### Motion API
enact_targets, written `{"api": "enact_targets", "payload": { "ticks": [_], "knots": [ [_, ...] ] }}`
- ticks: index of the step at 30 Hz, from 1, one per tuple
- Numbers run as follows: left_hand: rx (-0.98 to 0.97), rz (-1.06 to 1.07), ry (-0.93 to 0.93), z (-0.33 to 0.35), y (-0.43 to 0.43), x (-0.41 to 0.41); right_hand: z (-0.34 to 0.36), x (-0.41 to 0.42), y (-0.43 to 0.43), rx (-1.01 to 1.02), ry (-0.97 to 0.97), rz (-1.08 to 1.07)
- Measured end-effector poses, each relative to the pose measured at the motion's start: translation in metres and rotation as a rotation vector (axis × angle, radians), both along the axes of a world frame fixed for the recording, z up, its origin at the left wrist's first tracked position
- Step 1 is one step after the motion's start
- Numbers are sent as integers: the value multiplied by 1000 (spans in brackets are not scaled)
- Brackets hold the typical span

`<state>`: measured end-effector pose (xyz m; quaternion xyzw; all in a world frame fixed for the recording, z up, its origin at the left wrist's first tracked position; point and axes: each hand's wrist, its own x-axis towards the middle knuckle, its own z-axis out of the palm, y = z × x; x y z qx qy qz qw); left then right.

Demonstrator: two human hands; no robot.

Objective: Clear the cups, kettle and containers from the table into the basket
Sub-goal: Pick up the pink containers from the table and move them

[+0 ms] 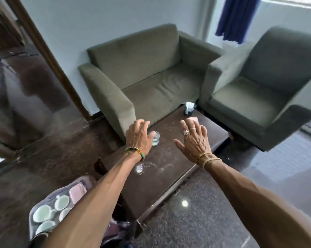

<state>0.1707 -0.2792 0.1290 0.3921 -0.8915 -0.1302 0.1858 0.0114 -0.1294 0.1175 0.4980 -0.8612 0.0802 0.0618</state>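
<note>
At centre, the left hand (137,137) was curled beside a glass (157,139), its grasp not discernible; the right hand (196,142) was spread, released.

- Table (169,178): dark brown top, with whitish rings and smears toward its near edge.
- Sofa (151,68) and armchair (258,90): plain olive green.
- Curtain (235,17): deep blue.
- Floor (196,222): dark, finely speckled.
- Mug (189,109) at the table's far edge: navy outside, white inside.
- Glass (156,138) by the left edge: clear.
- Container (194,119) near the mug: pale pink.
- Basket (43,199): grey, holding pale mint cups (43,213) and pink boxes (77,191).
- Bracelet (136,152): green, amber and brown beads.
- Bangle (204,155): gold.
</note>
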Motion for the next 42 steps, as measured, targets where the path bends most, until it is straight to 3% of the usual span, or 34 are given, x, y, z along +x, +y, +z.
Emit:
{"api": "enact_targets", "payload": {
  "ticks": [9,19,32,42],
  "knots": [
    [-38,-188,28,21,127,-150,23,-114,160,-24,49,-277],
    [-65,-436,12,8,201,-298,7,-208,263,62,26,-534],
    [-8,-641,121,47,224,-469,58,-329,294,50,73,-774],
    [19,-699,19,26,234,-540,36,-405,297,100,33,-801]
  ]
}}
